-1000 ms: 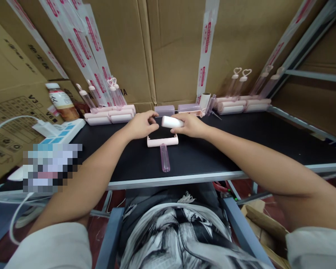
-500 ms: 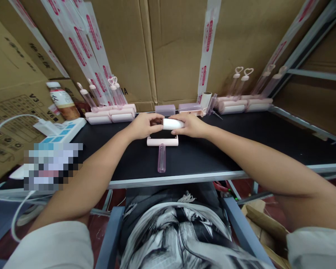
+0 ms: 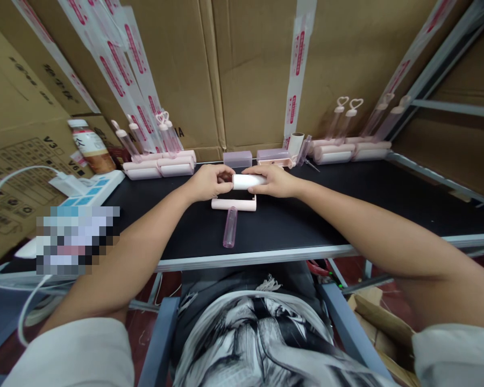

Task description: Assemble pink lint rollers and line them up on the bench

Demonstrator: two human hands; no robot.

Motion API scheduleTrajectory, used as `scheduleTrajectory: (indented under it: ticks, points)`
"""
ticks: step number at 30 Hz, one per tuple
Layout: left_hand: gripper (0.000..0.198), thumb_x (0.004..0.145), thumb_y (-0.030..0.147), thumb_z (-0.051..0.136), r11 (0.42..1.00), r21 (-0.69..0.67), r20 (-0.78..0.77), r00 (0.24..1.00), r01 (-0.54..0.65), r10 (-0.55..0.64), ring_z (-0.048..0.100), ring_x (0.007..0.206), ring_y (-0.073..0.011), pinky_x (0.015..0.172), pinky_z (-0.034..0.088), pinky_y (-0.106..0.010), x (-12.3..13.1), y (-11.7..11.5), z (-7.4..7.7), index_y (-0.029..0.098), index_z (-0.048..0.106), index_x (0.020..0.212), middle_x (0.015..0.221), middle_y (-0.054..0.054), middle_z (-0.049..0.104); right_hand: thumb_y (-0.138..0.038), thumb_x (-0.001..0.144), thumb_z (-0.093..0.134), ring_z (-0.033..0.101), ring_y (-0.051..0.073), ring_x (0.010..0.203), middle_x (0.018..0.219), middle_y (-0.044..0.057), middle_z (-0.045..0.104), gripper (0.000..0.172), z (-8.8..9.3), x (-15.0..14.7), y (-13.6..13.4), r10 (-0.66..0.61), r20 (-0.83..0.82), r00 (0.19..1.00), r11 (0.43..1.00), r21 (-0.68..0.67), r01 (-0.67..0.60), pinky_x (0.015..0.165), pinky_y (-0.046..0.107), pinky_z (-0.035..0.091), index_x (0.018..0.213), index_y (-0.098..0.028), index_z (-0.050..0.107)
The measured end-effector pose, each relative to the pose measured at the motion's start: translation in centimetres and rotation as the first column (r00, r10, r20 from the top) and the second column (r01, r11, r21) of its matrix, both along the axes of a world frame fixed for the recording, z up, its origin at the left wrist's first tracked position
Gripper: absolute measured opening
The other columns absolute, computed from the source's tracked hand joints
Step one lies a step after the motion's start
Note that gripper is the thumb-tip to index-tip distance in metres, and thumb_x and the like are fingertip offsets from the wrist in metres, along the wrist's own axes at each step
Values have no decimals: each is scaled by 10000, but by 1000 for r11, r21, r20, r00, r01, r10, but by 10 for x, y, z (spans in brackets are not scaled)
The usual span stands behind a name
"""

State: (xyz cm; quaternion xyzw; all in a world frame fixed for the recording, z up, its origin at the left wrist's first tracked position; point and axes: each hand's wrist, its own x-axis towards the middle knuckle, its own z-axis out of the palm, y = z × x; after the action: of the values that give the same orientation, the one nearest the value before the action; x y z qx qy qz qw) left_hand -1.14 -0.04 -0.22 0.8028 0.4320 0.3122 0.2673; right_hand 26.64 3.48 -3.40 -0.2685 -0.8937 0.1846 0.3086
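Both hands grip a white lint roller refill held level above the black table. The fingertips of my left hand pinch its left end. My right hand is closed round the right end and covers part of it. Just below, on the table, lies a pink lint roller frame with a clear pinkish handle pointing toward me, slightly tilted left. Behind the hands sit two purple translucent covers and a pink part.
Finished-looking pink lint rollers stand back left, more rollers back right. A white roll stands upright beside clear handles. At left are a bottle, a power strip and a cable. Cardboard walls the back.
The handle end on the table has swung slightly left. The refill has shifted a little down and left, with both hands still on it.
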Motion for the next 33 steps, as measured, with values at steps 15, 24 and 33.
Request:
scheduleTrajectory:
  ticks: [15,24,33]
  points:
    - [232,766,359,759,995,57,-149,985,-78,86,573,677,-141,650,436,-276,-2,5,-10,193,690,912,764,9,684,-431,806,797,727,346,1217,1329,135,784,625,7,11,14,-69,-194,979,995,-80,54,1142,554,519,1361,-148,740]
    - [203,815,381,763,996,23,-356,930,-85,87,672,771,-182,684,471,-295,-9,8,-2,187,782,870,875,-45,795,-449,799,823,727,321,1122,1239,113,785,586,3,3,7,-65,-229,971,990,-138,34,1063,523,547,1308,-180,715]
    - [614,824,432,853,995,-86,182,982,-41,56,664,708,-122,628,525,-227,7,-2,5,167,634,1333,1042,-77,802,-505,825,853,729,323,1134,1264,114,793,571,6,-4,-6,-34,-216,976,997,-75,18,1061,497,551,1280,-178,748]
